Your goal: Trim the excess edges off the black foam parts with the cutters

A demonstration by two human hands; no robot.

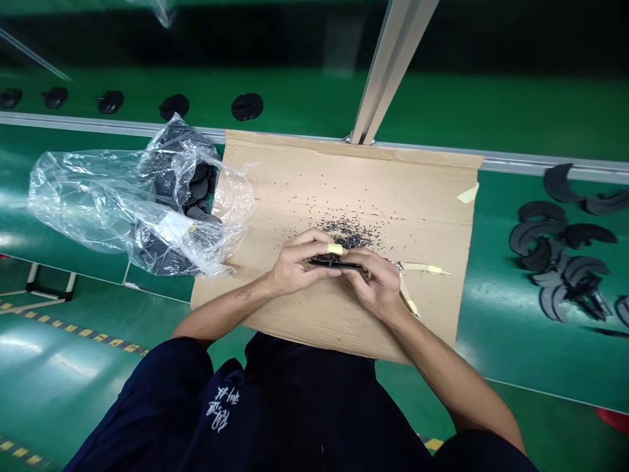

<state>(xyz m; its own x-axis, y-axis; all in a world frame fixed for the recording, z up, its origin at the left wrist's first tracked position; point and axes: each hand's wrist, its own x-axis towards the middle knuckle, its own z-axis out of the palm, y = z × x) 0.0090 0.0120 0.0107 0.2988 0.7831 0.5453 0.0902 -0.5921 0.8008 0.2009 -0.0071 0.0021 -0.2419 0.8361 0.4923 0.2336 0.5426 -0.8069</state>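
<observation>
Both hands grip one flat black plastic part (339,264), seen nearly edge-on above the cardboard sheet (417,177). My left hand (297,262) is closed on its left end, with yellow tape around one finger pressing near the middle. On the right end, my right hand (376,278) pinches the same part with thumb and fingers. Just beyond the hands lies a pile of tiny black bits (351,233), thinning out across the cardboard. Beside my right hand is a pair of pliers (410,295) with yellow-wrapped handles, spread apart and partly hidden by the hand.
A clear plastic bag (103,196) with black round parts (199,187) lies left of the cardboard. Curved black pieces (565,262) are heaped on the green table at right. A metal post (388,72) rises at the back. Several round black parts (247,106) line the far left surface.
</observation>
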